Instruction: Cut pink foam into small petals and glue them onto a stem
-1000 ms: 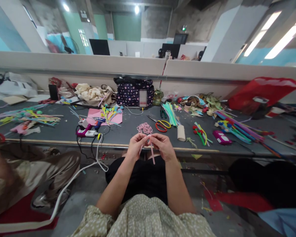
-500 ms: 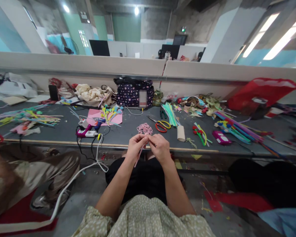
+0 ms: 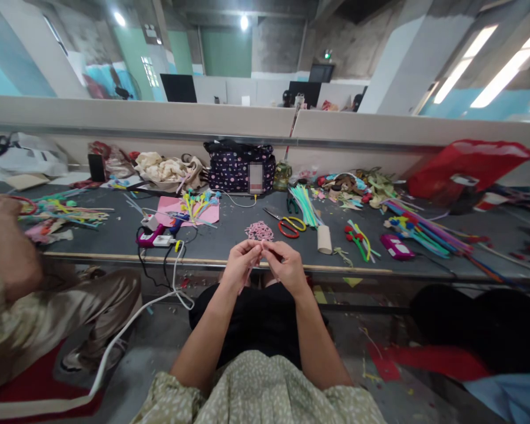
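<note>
My left hand [image 3: 241,265] and my right hand [image 3: 287,268] meet fingertip to fingertip just over the table's front edge. Both are closed in a pinch on a thin pink pipe cleaner [image 3: 249,272], mostly hidden by the fingers. Right beyond the fingertips lies a small pile of short, curled pink pieces [image 3: 259,230]. Scissors with red and yellow handles [image 3: 288,227] rest behind my right hand, blades pointing to the back left.
Green-white pipe cleaners [image 3: 305,206], a cardboard tube [image 3: 324,239] and red-topped stems [image 3: 357,240] lie to the right. A purple power strip [image 3: 149,237] and pink sheet [image 3: 168,206] are left. A dotted bag [image 3: 229,168] stands behind. A co-worker's arm [image 3: 9,241] reaches in from the left.
The pink strand that hung below my left hand is now mostly hidden behind the fingers. My hands stay nearly in place. The co-worker's arm at the left has risen over the table.
</note>
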`<state>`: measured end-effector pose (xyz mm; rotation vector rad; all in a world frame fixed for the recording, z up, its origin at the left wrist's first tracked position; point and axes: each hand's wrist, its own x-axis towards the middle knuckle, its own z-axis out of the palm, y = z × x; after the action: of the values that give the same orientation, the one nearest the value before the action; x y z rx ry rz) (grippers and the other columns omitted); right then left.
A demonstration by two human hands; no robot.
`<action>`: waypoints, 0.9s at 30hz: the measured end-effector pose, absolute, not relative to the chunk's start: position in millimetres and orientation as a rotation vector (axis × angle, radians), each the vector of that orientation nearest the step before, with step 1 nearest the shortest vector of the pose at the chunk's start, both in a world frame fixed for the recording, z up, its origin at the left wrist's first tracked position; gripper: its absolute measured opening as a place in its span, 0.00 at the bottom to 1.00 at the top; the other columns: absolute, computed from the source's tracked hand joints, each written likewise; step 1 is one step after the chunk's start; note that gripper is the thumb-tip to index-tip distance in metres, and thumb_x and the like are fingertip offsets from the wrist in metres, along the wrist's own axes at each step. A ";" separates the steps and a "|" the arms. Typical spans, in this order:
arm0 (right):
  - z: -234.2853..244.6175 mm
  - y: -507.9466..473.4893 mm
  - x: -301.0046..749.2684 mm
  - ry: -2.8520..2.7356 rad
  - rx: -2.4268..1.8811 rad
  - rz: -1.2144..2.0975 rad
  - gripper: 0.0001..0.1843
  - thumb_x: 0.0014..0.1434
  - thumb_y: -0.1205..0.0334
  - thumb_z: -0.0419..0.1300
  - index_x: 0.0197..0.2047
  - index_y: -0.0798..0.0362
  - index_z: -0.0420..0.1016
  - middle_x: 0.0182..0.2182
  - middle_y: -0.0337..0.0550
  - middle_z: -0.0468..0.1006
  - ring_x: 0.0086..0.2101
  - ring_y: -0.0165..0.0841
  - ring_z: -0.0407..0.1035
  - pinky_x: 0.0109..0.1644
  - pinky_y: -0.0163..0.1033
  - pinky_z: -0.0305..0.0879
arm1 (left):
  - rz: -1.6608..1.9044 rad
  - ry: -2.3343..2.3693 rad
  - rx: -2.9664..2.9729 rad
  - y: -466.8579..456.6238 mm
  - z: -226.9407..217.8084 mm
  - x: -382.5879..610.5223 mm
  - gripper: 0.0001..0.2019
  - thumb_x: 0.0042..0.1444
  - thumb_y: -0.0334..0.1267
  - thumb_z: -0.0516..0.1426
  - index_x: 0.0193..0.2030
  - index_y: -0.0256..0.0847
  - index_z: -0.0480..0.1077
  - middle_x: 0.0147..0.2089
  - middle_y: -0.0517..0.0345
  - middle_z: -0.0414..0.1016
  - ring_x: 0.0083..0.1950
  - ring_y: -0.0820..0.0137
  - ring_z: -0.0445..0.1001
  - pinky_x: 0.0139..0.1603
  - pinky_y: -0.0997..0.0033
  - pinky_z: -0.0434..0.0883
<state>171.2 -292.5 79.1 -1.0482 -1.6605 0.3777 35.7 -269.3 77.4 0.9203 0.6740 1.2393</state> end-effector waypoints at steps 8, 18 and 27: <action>83.2 -293.9 173.8 -1.654 -1.098 0.288 0.12 0.60 0.60 0.57 0.45 0.49 0.78 0.38 0.44 0.79 0.38 0.34 0.71 0.44 0.40 0.67 | 1.156 0.678 0.989 -269.8 84.0 31.3 0.14 0.46 0.45 0.65 0.34 0.34 0.76 0.32 0.54 0.76 0.30 0.74 0.72 0.33 0.75 0.70; 90.8 -301.9 173.9 -1.906 -1.194 -0.056 0.12 0.63 0.62 0.53 0.43 0.50 0.77 0.32 0.44 0.77 0.36 0.35 0.66 0.42 0.39 0.61 | 1.139 0.733 0.990 -268.3 84.3 32.5 0.15 0.45 0.44 0.66 0.35 0.35 0.78 0.32 0.54 0.77 0.32 0.73 0.72 0.33 0.76 0.69; 94.1 -306.2 176.4 -1.935 -1.191 0.048 0.10 0.63 0.62 0.53 0.39 0.50 0.76 0.33 0.43 0.77 0.36 0.35 0.66 0.42 0.39 0.62 | 1.149 0.735 0.993 -274.7 89.0 32.3 0.12 0.45 0.41 0.66 0.35 0.36 0.78 0.39 0.51 0.79 0.35 0.70 0.74 0.35 0.74 0.69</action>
<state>176.4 -306.2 94.1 -1.1909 -1.9355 0.0477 32.3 -274.7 89.0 0.9927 0.7346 1.1488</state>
